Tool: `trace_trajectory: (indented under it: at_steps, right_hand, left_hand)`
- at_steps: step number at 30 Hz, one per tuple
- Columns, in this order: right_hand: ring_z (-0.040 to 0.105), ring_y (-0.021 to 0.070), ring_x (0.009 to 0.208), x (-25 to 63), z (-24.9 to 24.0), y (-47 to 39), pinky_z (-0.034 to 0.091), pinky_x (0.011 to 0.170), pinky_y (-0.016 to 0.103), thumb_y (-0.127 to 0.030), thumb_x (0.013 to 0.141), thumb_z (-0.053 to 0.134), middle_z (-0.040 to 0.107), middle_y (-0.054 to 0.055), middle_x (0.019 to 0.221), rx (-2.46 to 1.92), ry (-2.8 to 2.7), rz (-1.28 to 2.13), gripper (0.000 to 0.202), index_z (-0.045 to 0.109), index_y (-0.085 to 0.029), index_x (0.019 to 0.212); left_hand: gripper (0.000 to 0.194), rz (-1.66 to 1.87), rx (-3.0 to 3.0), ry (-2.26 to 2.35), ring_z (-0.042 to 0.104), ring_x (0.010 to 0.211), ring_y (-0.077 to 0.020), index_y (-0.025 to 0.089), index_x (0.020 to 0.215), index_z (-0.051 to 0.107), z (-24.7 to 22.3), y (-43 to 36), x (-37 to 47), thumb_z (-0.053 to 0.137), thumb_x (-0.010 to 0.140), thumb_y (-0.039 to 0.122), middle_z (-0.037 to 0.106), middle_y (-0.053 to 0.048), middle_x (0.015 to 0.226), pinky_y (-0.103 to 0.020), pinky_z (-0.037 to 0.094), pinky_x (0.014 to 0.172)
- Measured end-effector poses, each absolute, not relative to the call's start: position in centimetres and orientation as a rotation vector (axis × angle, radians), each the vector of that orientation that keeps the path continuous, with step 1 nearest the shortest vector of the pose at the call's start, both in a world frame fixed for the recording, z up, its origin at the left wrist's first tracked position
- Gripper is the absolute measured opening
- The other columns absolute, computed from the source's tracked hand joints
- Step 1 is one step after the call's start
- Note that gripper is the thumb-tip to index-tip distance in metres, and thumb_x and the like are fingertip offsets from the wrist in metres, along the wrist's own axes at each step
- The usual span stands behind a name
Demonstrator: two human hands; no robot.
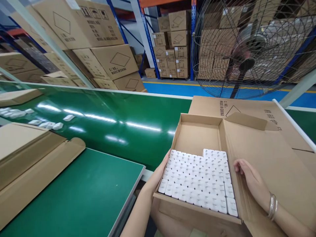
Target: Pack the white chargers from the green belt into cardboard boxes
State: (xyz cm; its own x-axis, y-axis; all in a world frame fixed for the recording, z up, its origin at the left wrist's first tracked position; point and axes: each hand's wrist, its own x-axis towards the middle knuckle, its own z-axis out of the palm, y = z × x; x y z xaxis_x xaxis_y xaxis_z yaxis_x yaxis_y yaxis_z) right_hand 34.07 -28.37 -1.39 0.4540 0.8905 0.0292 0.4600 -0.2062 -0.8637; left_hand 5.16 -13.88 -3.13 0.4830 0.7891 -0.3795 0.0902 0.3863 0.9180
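Though near edge point(197, 209) full, box point(198, 135) roomy beyond

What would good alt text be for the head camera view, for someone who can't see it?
Two bare hands, left and right, at the sides of an open cardboard box partly filled with rows of small white pieces, beside a green conveyor belt; a large fan and stacked cartons stand behind.

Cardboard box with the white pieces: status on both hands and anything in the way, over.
Left hand at left wall of box. Right hand over opened lid, fingers curled. White pieces in rows.
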Motion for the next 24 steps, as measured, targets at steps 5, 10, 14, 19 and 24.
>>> trace_trajectory:
  at_steps: [5, 10, 14, 19, 24]
  right_hand:
    - [0.048, 0.0176, 0.07, 33.8, -1.3, -28.6, 0.04, 0.067, 0.029, -0.051, 0.092, 0.029, 0.049, 0.001, 0.07, -1.841, -1.096, 0.636, 0.038, 0.051, -0.022, 0.08]
    - [0.049, 0.0175, 0.07, 34.3, -1.9, -29.1, 0.04, 0.065, 0.028, -0.051, 0.091, 0.031, 0.05, 0.001, 0.07, -1.895, -1.051, 0.569, 0.037, 0.053, -0.022, 0.082]
    - [0.049, 0.0181, 0.071, 35.1, -2.3, -29.6, 0.041, 0.065, 0.029, -0.05, 0.091, 0.031, 0.05, 0.001, 0.07, -1.912, -1.064, 0.58, 0.037, 0.053, -0.022, 0.082]
    - [0.052, 0.0196, 0.08, 35.8, -1.5, -29.4, 0.042, 0.07, 0.029, -0.049, 0.091, 0.033, 0.055, 0.002, 0.079, -1.936, -1.159, 0.57, 0.032, 0.052, -0.023, 0.088]
    - [0.054, 0.0222, 0.087, 33.9, 1.8, -25.4, 0.043, 0.075, 0.034, -0.045, 0.09, 0.035, 0.059, 0.004, 0.089, -1.847, -1.548, 0.516, 0.029, 0.054, -0.023, 0.088]
  left_hand:
    - [0.058, 0.516, 1.102, 0.983, 0.012, 0.138, -0.0184, 0.035, 0.138, 0.029, -2.7, -14.0, 5.4, 0.029, 0.086, 0.061, 0.016, 0.009, 0.149, -0.038, 0.014, 0.114]
    - [0.058, 0.497, 1.112, 0.961, 0.009, 0.138, -0.0169, 0.036, 0.14, 0.023, -2.6, -14.3, 6.0, 0.028, 0.087, 0.059, 0.014, 0.012, 0.149, -0.037, 0.01, 0.115]
    - [0.055, 0.543, 1.097, 0.963, 0.009, 0.138, -0.0172, 0.035, 0.139, 0.027, -3.0, -14.6, 6.5, 0.028, 0.088, 0.057, 0.014, 0.01, 0.149, -0.037, 0.009, 0.115]
    - [0.054, 0.741, 0.974, 0.896, 0.024, 0.135, -0.0226, 0.022, 0.133, 0.043, -3.4, -15.7, 6.0, 0.037, 0.087, 0.05, 0.032, -0.003, 0.145, -0.037, 0.019, 0.113]
    - [0.051, 0.795, 0.958, 1.017, 0.039, 0.127, -0.0245, 0.022, 0.129, 0.047, -3.0, -18.5, 3.5, 0.046, 0.084, 0.046, 0.044, -0.008, 0.137, -0.038, 0.034, 0.105]
